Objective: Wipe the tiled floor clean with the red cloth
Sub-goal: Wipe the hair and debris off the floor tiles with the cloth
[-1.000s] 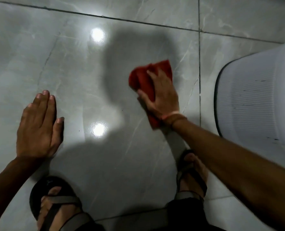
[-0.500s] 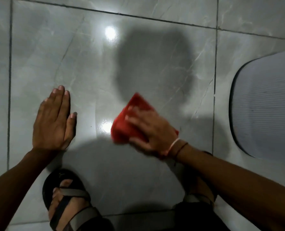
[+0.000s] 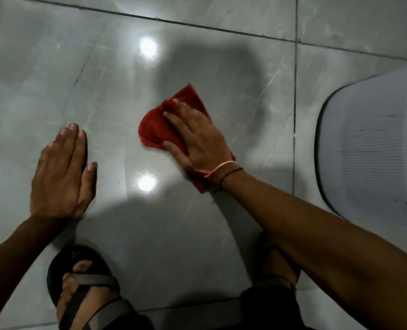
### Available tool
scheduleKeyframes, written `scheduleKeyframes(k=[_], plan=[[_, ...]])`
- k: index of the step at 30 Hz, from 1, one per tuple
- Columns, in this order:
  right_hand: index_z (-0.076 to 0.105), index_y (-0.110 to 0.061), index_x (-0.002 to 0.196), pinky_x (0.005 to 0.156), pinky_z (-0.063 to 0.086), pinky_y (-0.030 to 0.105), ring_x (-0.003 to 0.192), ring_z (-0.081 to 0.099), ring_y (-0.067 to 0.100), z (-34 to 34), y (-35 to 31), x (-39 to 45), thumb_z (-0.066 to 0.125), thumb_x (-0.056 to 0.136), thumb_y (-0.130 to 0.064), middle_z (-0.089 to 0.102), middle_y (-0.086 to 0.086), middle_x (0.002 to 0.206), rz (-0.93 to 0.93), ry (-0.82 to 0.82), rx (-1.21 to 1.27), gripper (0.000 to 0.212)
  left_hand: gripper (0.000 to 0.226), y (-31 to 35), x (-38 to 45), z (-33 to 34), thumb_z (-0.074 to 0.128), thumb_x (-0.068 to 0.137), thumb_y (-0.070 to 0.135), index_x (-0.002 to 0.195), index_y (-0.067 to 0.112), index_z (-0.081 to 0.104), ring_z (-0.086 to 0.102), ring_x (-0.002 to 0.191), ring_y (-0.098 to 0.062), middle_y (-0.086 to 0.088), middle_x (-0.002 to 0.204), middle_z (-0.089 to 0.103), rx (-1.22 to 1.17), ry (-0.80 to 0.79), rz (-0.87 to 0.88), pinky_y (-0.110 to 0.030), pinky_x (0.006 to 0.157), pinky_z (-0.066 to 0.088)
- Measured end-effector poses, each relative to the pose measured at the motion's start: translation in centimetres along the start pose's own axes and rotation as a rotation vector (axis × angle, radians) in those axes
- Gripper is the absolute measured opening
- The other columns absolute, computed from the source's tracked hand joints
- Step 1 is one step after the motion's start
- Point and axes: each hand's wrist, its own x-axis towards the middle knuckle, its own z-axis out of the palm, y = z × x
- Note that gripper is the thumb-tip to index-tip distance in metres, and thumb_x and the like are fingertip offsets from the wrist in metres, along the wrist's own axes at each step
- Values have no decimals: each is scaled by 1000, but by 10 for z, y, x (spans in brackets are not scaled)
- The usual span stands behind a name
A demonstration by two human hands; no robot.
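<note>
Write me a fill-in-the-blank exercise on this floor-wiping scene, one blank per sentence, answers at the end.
1. The right hand presses a cloth of the colour ____.
2. The left hand lies flat on the tiled floor and holds ____.
3. The white ribbed object stands on the person's ____ side.
4. The floor shows ____ bright round light reflections.

Answers: red; nothing; right; two
</note>
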Motion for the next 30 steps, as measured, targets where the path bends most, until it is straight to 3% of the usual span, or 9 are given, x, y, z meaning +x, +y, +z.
scheduleKeyframes(k=[2,4,7,11,14,19,24,27,30], plan=[[50,-14,147,123,35,41,146,43,26,-11,40,1,56,99,-48,45,11,158,120,79,-49,58,63,-2,0,1,37,111,25,166,-4,29,27,162,-42,-26,173,28,-5,1,4,-59,129,26],[45,-19,150,120,39,45,145,43,26,-31,83,-15,52,101,-48,43,10,159,364,157,-75,57,63,-4,-1,2,37,111,25,166,-4,28,26,162,-41,-25,174,27,-2,-4,-9,-59,130,26],[25,-24,158,120,39,50,149,33,27,-40,74,-62,44,104,-50,29,11,164,674,121,-38,64,63,-2,0,2,36,111,27,167,-3,28,24,163,-39,-24,174,26,-2,-12,-13,-57,130,25],[15,-20,161,124,33,47,155,22,26,-16,-21,-157,43,103,-51,12,12,170,479,-82,-51,72,63,-2,0,0,35,112,27,166,-4,30,26,162,-40,-25,174,28,0,-9,-20,-59,129,27],[24,-19,159,123,34,50,157,20,25,-11,-17,-169,44,99,-54,15,9,170,336,-157,-46,73,62,-1,0,0,37,111,26,164,-6,32,30,161,-43,-27,172,30,1,10,0,-61,127,30],[30,-20,157,117,36,38,145,39,27,-29,44,-89,56,100,-45,27,9,166,374,28,-2,68,62,-1,1,-1,36,111,27,164,-6,32,28,162,-41,-26,173,29,11,-6,-8,-61,127,30],[29,-18,157,120,39,54,148,36,31,-48,130,44,45,101,-53,31,14,163,600,167,-31,68,62,0,1,-2,36,111,27,164,-6,33,29,161,-41,-26,172,30,4,1,-8,-59,128,29],[24,-14,159,122,36,56,151,32,33,-42,117,59,44,102,-54,25,17,166,627,194,-75,73,62,0,1,-2,37,111,26,164,-6,33,29,161,-41,-26,172,30,18,-1,0,-56,129,27],[21,-16,160,129,23,49,156,19,29,-29,49,0,48,101,-50,17,14,169,459,113,-51,73,62,0,2,-4,37,111,26,164,-7,33,29,161,-42,-27,172,31,7,-1,-5,-57,128,27]])
